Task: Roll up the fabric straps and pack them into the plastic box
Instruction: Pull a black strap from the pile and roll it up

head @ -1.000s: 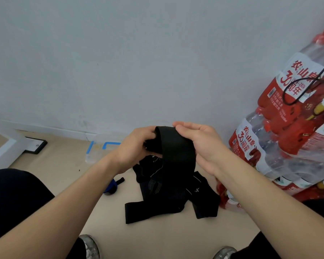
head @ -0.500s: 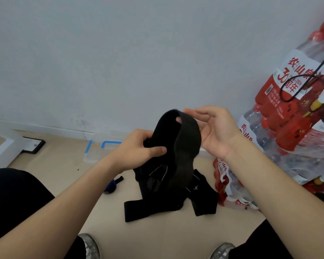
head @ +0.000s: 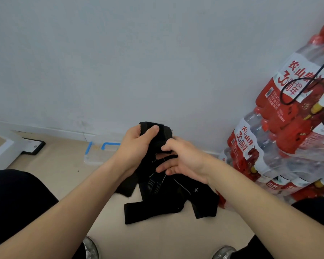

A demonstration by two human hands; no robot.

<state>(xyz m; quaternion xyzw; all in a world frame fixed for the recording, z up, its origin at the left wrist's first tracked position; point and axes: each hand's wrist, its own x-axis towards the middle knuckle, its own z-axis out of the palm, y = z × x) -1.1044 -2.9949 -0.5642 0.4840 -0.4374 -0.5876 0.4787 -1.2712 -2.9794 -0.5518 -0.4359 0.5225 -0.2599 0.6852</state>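
A black fabric strap [head: 163,134] is held up in front of me, partly rolled. My left hand [head: 135,146] grips the roll, its thumb pressed across the top. My right hand [head: 181,157] holds the strap just below and to the right, fingers curled round the fabric. The strap's loose end hangs down to the left. More black straps [head: 168,204] lie in a heap on the floor beneath both hands. The clear plastic box [head: 96,156] with blue clips stands on the floor by the wall, behind my left hand and partly hidden by it.
Shrink-wrapped packs of water bottles [head: 288,131] with red labels are stacked at the right against the wall, a black cable [head: 305,90] looped over them. A white furniture leg with a black foot plate [head: 33,145] sits at the left. My knees and shoes frame the beige floor [head: 157,240].
My right hand came down from beside the raised loop and took hold of the strap below the roll. The tall loop has collapsed into a tighter roll under my left thumb.
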